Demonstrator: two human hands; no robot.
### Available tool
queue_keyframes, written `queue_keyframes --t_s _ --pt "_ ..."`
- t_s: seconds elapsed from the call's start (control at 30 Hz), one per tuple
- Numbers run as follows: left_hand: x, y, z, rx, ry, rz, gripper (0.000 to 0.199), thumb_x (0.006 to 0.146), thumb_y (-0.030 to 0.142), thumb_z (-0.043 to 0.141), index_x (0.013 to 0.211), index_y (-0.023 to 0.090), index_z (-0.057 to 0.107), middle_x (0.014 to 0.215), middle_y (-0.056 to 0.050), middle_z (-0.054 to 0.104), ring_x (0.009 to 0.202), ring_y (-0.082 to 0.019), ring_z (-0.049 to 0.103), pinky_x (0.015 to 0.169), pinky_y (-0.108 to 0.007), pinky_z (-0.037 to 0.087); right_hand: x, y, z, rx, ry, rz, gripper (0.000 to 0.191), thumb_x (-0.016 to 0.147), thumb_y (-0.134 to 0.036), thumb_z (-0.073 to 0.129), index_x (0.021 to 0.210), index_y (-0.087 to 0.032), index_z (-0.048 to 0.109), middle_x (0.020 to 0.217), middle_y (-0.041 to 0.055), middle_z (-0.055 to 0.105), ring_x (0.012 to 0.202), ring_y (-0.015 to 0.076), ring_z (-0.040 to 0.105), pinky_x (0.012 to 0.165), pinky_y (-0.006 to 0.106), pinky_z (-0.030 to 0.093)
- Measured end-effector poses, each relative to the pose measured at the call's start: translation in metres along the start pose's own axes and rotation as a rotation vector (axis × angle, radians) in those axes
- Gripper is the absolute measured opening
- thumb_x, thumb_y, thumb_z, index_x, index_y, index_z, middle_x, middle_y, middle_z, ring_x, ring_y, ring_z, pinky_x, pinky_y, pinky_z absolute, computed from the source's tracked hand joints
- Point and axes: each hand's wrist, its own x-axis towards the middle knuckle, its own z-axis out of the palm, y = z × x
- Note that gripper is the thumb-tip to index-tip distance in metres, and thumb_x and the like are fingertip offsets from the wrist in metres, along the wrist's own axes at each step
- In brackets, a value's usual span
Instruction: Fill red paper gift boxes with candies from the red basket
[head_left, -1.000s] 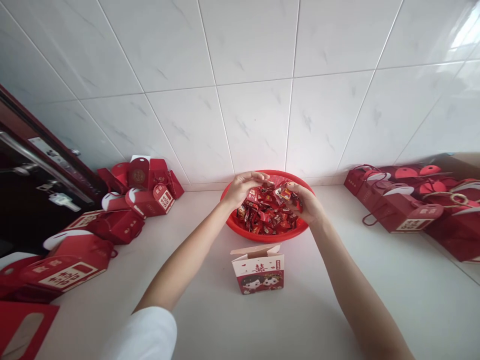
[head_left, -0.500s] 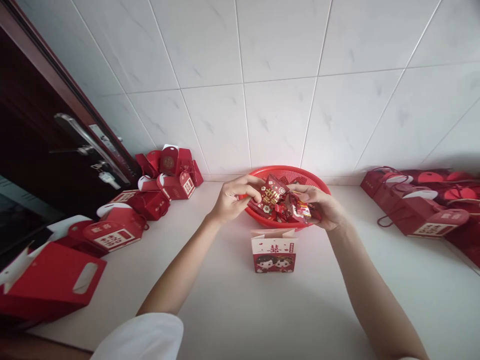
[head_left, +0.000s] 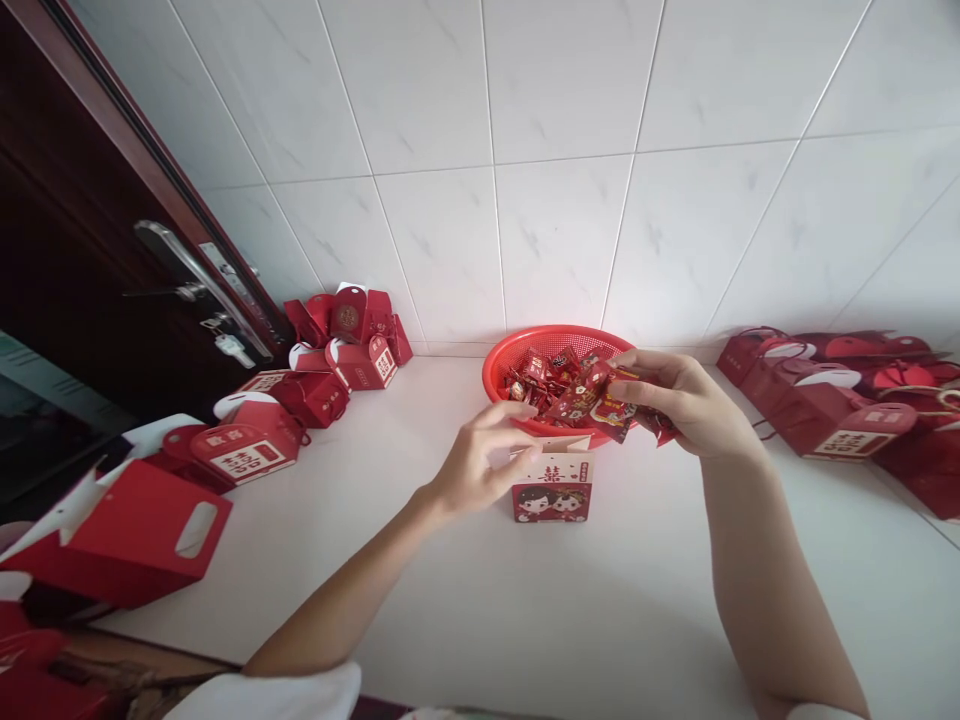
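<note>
My right hand (head_left: 694,405) holds several red wrapped candy packets (head_left: 592,400) with gold print, pinched between thumb and fingers over the basket's front rim. Below them stands a small upright gift box (head_left: 551,495), cream above and red below, with two cartoon figures and an open top. My left hand (head_left: 484,465) is at the box's upper left, thumb and fingers apart, holding nothing; the fingertips are at the box's edge, and I cannot tell if they touch it. Behind the box, a red plastic basket (head_left: 499,360) contains loose wrapped candies (head_left: 544,370).
Red gift boxes (head_left: 247,450) line the left side of the white table (head_left: 450,620), beside a dark door (head_left: 67,200) with keys in its lock. More red boxes (head_left: 825,390) stand at the right. A tiled wall (head_left: 562,230) rises behind the basket.
My left hand has let go of the red packet and come down to the gift box. My right hand now holds the packets, slightly further right. The view has shifted a little.
</note>
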Motion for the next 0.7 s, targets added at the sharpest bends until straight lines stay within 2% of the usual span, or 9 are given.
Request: queue_keyframes --t_s 0.07,0.17,0.23,0.3,0.4,0.5,0.7 --pt "-0.007 -0.002 0.010 0.015 0.029 -0.080 0.022 0.096 0.028 0.060 0.091 0.019 0.079 0.106 -0.010 0.073 0.102 -0.023 0.069 0.091 -0.037 0.055 -0.002 -0.002 0.000 -0.080 -0.028 0.003 0.029 0.073 -0.041 0.081 0.085 -0.016 0.072 0.059 -0.0013 0.059 0.045 0.0088 0.047 0.038 0.022 0.033" --pt "-0.010 -0.007 0.022 -0.090 0.118 -0.246 0.022 0.095 0.033 0.062 0.094 0.020 0.080 0.098 -0.008 0.076 0.093 -0.022 0.071 0.086 -0.035 0.057 -0.002 -0.002 0.006 -0.218 -0.067 0.004 0.027 0.076 -0.038 0.076 0.090 -0.016 0.075 0.063 -0.0001 0.060 0.051 0.0102 0.049 0.042 0.023 0.036" --pt "-0.009 -0.009 0.026 -0.167 0.140 -0.349 0.019 0.089 0.035 0.070 0.095 0.020 0.080 0.102 -0.009 0.077 0.098 -0.024 0.071 0.089 -0.037 0.057 -0.001 0.000 0.011 -0.291 -0.065 0.002 0.026 0.076 -0.038 0.074 0.091 -0.016 0.075 0.068 0.0013 0.062 0.056 0.0119 0.052 0.045 0.024 0.038" --pt "-0.006 -0.009 0.026 -0.224 0.109 -0.426 0.024 0.083 0.034 0.076 0.103 0.021 0.080 0.113 -0.009 0.075 0.107 -0.026 0.070 0.094 -0.039 0.056 0.001 0.003 0.015 -0.335 -0.060 -0.007 0.025 0.076 -0.037 0.073 0.089 -0.016 0.074 0.073 0.0025 0.064 0.061 0.0134 0.055 0.047 0.024 0.040" --pt "-0.003 -0.006 0.021 -0.272 0.006 -0.463 0.040 0.078 0.030 0.080 0.117 0.025 0.076 0.131 -0.007 0.069 0.122 -0.028 0.063 0.103 -0.041 0.052 0.004 0.009 0.018 -0.378 -0.073 -0.024 0.023 0.077 -0.037 0.069 0.086 -0.016 0.074 0.076 0.0030 0.065 0.064 0.0146 0.056 0.049 0.025 0.042" --pt "-0.001 -0.005 0.017 -0.275 -0.051 -0.467 0.048 0.076 0.031 0.083 0.123 0.027 0.073 0.139 -0.007 0.064 0.126 -0.029 0.060 0.106 -0.043 0.050 0.006 0.014 0.019 -0.442 -0.062 -0.036 0.020 0.078 -0.034 0.066 0.085 -0.017 0.074 0.078 0.0032 0.065 0.064 0.0150 0.057 0.051 0.026 0.043" --pt "-0.002 -0.008 0.018 -0.283 -0.035 -0.535 0.052 0.071 0.036 0.086 0.120 0.024 0.073 0.141 -0.010 0.061 0.123 -0.030 0.060 0.102 -0.044 0.052 0.007 0.016 0.020 -0.429 -0.024 -0.057 0.027 0.079 -0.037 0.070 0.097 -0.018 0.072 0.080 0.0035 0.068 0.064 0.0158 0.060 0.054 0.027 0.046"
